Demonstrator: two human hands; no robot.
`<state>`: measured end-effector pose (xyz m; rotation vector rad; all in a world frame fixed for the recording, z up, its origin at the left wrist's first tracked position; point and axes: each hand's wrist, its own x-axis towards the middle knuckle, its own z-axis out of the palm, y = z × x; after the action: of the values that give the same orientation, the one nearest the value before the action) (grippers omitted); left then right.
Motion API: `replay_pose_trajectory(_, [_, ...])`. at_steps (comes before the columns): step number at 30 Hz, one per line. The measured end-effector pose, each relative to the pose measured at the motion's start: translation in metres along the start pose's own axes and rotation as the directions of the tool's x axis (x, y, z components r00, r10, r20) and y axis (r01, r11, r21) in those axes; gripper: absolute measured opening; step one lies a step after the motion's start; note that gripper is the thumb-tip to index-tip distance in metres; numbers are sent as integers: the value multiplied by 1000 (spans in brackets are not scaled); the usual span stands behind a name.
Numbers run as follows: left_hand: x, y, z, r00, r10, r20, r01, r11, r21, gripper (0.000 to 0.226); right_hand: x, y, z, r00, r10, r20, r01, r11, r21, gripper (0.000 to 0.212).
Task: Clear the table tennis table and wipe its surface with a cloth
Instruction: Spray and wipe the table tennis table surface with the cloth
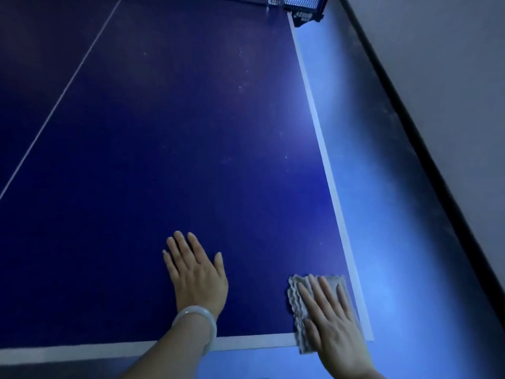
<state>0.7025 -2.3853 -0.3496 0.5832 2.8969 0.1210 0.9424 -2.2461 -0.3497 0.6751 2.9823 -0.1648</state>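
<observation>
Dim bluish light, glare along right table [314, 110] edge, soft focus

This looks like a games room for table tennis. A big dark blue worktop [191, 132] with white lines [322, 149] painted along its edges and down its middle fills the view. A black net post with a bit of net [302, 6] stands at the far side. A plain grey wall [451, 77] runs close beside it.
</observation>
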Motion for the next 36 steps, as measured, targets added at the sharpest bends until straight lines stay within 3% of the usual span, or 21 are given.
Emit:
replay_pose_trajectory(2, [0, 1, 0, 1000, -7, 2, 7, 1000, 15, 77, 3, 27, -2, 991, -131, 18, 132, 991, -25, 54])
replay_pose_trajectory(5, [0, 0, 3, 1000, -8, -17, 9, 1000, 18, 77, 25, 50, -9, 991, -125, 55, 127, 992, -28, 54])
replay_pose_trajectory(9, [1, 0, 5, 999, -21, -44, 22, 999, 27, 77, 85, 70, -12, 992, 124, 5, -124, 992, 16, 57])
replay_pose_trajectory(11, [2, 0, 6, 999, -23, -48, 24, 999, 31, 76, 115, 67, -12, 945, 328, -7, -327, 942, 74, 55])
replay_pose_trajectory(13, [2, 0, 7, 999, -19, -51, 21, 999, 36, 75, 134, 51, -12, 920, 391, -2, -389, 916, 95, 55])
replay_pose_trajectory(16, [1, -1, 7, 998, -22, -51, 25, 999, 42, 79, 134, 20, -10, 999, 46, -5, -46, 997, 58, 58])
replay_pose_trajectory(18, [2, 0, 7, 998, -25, -60, 27, 999, 37, 78, 125, 17, -5, 985, -169, 37, 167, 985, 47, 57])
replay_pose_trajectory(22, [3, 2, 8, 997, -30, -70, 33, 999, 40, 77, 137, 59, -9, 916, -391, 86, 393, 919, -12, 56])
replay_pose_trajectory(24, [3, 1, 8, 997, -33, -64, 35, 999, 36, 76, 156, 82, -16, 924, -365, 118, 371, 928, -39, 55])
replay_pose_trajectory(27, [4, 1, 6, 998, -39, -52, 42, 998, 40, 76, 191, 103, -28, 974, -189, 121, 195, 980, -36, 57])
replay_pose_trajectory(31, [4, 2, 3, 997, -67, -36, 67, 997, 25, 75, 211, 87, -37, 987, -92, 131, 91, 996, 19, 62])
replay_pose_trajectory(33, [3, 2, 2, 997, -72, -32, 73, 997, 28, 76, 202, 65, -38, 971, -210, 116, 209, 978, 27, 62])
replay_pose_trajectory(36, [3, 2, 2, 997, -76, -29, 76, 997, 18, 79, 182, 52, -30, 840, -522, 147, 525, 851, 19, 63])
